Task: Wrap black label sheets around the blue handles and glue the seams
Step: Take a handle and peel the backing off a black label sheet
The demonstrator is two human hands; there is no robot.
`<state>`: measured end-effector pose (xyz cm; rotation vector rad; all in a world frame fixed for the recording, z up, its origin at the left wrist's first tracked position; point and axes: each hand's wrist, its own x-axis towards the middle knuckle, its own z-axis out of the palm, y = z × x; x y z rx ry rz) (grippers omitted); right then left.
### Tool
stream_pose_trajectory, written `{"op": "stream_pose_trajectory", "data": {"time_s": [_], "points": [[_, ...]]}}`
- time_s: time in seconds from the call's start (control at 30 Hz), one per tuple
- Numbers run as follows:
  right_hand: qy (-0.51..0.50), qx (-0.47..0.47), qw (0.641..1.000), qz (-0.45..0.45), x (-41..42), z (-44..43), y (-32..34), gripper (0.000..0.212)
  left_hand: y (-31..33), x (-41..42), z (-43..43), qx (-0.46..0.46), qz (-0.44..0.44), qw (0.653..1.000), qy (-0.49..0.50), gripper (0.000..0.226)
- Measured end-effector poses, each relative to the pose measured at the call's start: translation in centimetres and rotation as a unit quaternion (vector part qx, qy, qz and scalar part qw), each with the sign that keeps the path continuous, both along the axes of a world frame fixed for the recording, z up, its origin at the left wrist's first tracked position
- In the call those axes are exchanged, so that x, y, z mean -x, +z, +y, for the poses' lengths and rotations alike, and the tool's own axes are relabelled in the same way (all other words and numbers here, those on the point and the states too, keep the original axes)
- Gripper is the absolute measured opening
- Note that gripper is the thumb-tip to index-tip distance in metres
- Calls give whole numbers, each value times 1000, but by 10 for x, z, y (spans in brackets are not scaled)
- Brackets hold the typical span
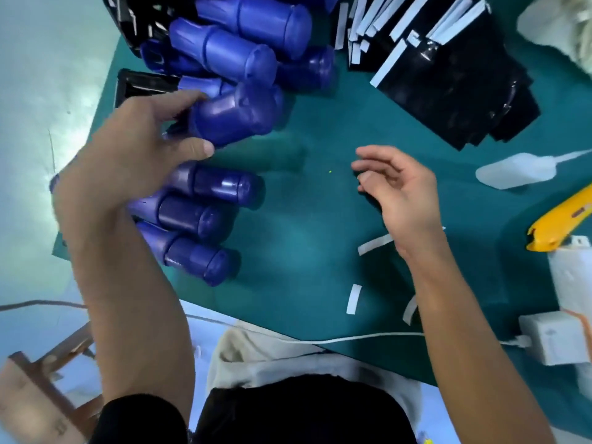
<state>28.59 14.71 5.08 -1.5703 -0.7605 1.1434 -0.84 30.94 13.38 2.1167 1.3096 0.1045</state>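
Left hand [134,149] grips blue plastic handle [234,118], 10 o'clock; right hand [402,190] slack, empty. Three handles [189,216] at 8 o'clock look wrapped; pile [224,52] pending.

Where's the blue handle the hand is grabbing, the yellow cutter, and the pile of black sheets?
blue handle [234,118]: head view, on its wide rounded body.
yellow cutter [560,219]: head view, middle of its yellow casing.
black label sheets [464,91]: head view, on the top glossy sheet.
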Motion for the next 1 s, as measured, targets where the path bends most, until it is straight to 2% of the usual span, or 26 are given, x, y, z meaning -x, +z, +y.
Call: {"op": "stream_pose_trajectory", "data": {"time_s": [0.13,0.23,0.3,0.4,0.47,0.57,0.63,0.67,0.73,0.8,0.87,1.0], "points": [[41,-70,995,56,-11,-29,15,51,29,-54,-44,-42,-47,996,-71,60],[43,-163,977,134,-25,-51,25,74,24,-119,-81,-83,-49,981,-170,51],[-13,-162,977,138,-34,-63,25,74,11,-160,-98,-106,-18,972,-207,44],[-128,-63,986,85,-47,-76,11,46,-16,-196,-115,-148,61,961,-226,45],[-149,-13,988,19,-55,-81,-1,37,-30,-205,-122,-153,71,960,-225,50],[-147,15,979,-139,-57,-83,-8,51,-48,-206,-125,-174,30,963,-206,52],[-135,16,952,-274,-55,-84,-13,65,-60,-203,-123,-158,-3,969,-188,52],[-132,15,941,-312,-54,-85,-14,67,-65,-201,-122,-134,-25,974,-179,54],[-135,10,930,-342,-55,-86,-16,66,-72,-202,-121,-100,-64,979,-164,56],[-144,20,928,-343,-55,-88,-13,62,-76,-207,-121,-105,-84,980,-147,56],[-176,28,918,-355,-53,-93,-5,49,-80,-215,-122,-132,-99,979,-124,53],[-302,-18,865,-399,-55,-91,22,19,-96,-228,-117,-213,-177,959,-64,33]]}}
